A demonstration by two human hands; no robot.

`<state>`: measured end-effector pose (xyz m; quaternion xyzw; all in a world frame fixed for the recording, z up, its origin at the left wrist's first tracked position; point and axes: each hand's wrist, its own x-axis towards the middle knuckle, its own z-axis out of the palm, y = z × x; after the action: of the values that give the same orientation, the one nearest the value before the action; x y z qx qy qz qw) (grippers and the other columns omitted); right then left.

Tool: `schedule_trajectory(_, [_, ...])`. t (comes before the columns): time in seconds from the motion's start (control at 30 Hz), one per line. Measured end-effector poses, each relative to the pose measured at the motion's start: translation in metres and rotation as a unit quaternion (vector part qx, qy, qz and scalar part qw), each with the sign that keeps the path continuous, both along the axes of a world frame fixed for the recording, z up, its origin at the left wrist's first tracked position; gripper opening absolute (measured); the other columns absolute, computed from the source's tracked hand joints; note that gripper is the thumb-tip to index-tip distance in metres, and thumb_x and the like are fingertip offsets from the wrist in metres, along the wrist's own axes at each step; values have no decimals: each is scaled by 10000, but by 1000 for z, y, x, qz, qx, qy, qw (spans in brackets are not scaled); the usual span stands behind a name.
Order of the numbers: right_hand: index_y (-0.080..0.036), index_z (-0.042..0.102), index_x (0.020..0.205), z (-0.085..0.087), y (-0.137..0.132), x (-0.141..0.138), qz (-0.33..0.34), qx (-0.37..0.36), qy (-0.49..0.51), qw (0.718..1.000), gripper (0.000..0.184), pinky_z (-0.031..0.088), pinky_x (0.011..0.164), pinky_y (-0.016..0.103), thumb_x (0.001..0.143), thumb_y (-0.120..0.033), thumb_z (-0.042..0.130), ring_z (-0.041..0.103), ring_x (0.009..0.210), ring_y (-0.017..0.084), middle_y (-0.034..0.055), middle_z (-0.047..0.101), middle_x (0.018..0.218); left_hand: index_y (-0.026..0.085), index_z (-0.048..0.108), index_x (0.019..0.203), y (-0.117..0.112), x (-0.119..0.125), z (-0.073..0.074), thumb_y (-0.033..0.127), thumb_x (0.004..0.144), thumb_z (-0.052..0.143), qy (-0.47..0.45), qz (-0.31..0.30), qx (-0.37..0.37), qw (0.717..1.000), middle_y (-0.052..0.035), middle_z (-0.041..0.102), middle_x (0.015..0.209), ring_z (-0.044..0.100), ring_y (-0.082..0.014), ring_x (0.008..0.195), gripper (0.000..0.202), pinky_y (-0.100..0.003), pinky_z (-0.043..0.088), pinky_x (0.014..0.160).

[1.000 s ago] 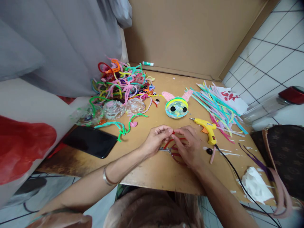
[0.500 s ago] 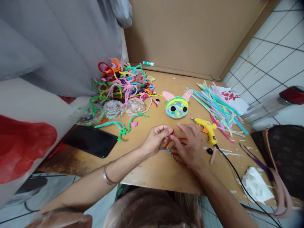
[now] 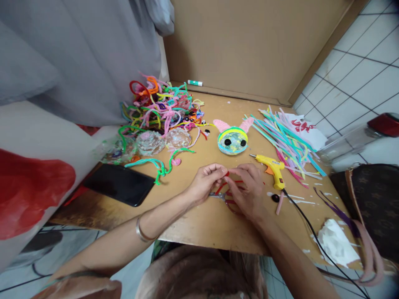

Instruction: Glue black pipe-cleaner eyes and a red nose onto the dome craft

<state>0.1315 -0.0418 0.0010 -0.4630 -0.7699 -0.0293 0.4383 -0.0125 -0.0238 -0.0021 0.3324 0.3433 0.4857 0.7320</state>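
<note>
My left hand (image 3: 204, 181) and my right hand (image 3: 247, 189) meet over the wooden table (image 3: 202, 220), both pinching a short red pipe cleaner (image 3: 227, 174) between their fingertips. Under my hands lie scissors with red handles (image 3: 222, 195). Just beyond them sits a round craft face (image 3: 232, 140) with pink ears and two black eyes. A yellow glue gun (image 3: 272, 167) lies right of my right hand, its black cord running toward the table's near right edge.
A tangled heap of coloured pipe cleaners (image 3: 158, 106) lies at the back left, a spread of straight ones (image 3: 283, 139) at the right. A black phone (image 3: 120, 185) rests near the left edge. A glue stick (image 3: 195, 83), white tissue (image 3: 336, 243) and a brown bag (image 3: 370, 203) are also here.
My right hand's fingers opened slightly half a second ago, then closed again on the red pipe cleaner. My left hand kept its pinch in place.
</note>
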Motion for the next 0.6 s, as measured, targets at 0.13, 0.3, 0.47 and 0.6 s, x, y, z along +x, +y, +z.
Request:
schedule_trajectory(0.13, [-211, 633, 907, 2, 0, 0, -3, -5, 4, 1000, 88, 425, 720, 359, 856, -269, 589, 562, 821, 194, 53, 600, 853, 121, 643, 688, 0, 0, 2, 368, 635, 784, -21, -4, -14, 1000, 15, 567, 586, 442, -38, 497, 289, -158, 333, 483])
schedule_trajectory(0.3, [-204, 638, 909, 3, 0, 0, 0, -8, 23, 1000, 90, 438, 721, 357, 860, -254, 583, 559, 820, 193, 51, 589, 837, 111, 665, 777, 0, 0, 2, 416, 676, 744, -45, -11, -14, 999, -8, 609, 653, 489, -52, 507, 331, -168, 371, 474])
schedule_trajectory(0.47, [-203, 631, 912, 1, 0, 0, 3, 1, 15, 1000, 80, 433, 720, 359, 853, -245, 596, 566, 824, 192, 50, 599, 849, 104, 662, 827, 0, -1, 2, 407, 669, 753, -48, -20, -25, 998, -3, 613, 653, 516, -51, 503, 353, -167, 401, 486])
schedule_trajectory(0.6, [-205, 635, 906, 3, 0, -1, 5, -2, 24, 1000, 73, 441, 708, 355, 853, -234, 593, 564, 814, 190, 47, 595, 832, 108, 657, 835, 1, -2, 3, 414, 676, 745, -49, -17, -31, 998, -14, 633, 681, 529, -58, 507, 356, -171, 407, 479])
